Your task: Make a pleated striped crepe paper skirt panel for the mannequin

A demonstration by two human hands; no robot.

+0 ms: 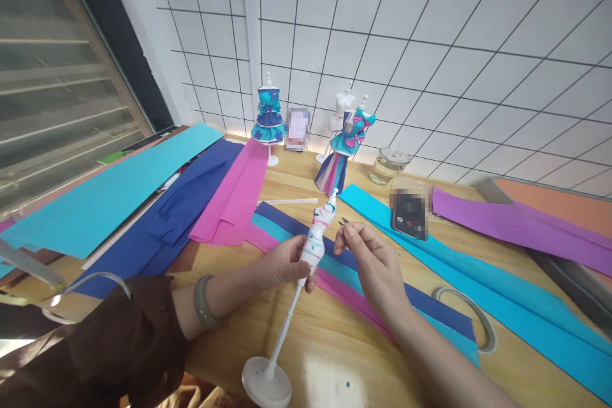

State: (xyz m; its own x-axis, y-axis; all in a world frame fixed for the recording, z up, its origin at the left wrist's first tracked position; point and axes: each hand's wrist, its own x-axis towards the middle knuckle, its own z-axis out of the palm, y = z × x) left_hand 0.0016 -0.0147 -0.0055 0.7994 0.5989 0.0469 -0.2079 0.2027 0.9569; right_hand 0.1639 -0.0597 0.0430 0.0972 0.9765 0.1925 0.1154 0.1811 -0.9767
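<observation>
My left hand [291,261] is closed round the lower torso of a small white mannequin [314,243]. Coloured marks in blue, pink and teal dot its body. It leans to the right on a thin stem above a round white base [268,382]. Just right of the torso, my right hand [370,255] is raised with thumb and forefinger pinched together; anything between them is too small to make out. Dark pointed tips [343,222] show beside those fingers, and I cannot tell whether they are held. Below both hands lies a strip of navy, turquoise and pink bands [440,309].
Dressed mannequins [268,115] [351,131] stand at the back by the tiled wall. Turquoise [115,185], navy [182,204] and pink sheets [234,197] lie left. At right are a phone [408,213], a glass cup [388,166], a tape roll [488,331] and a purple sheet [516,223].
</observation>
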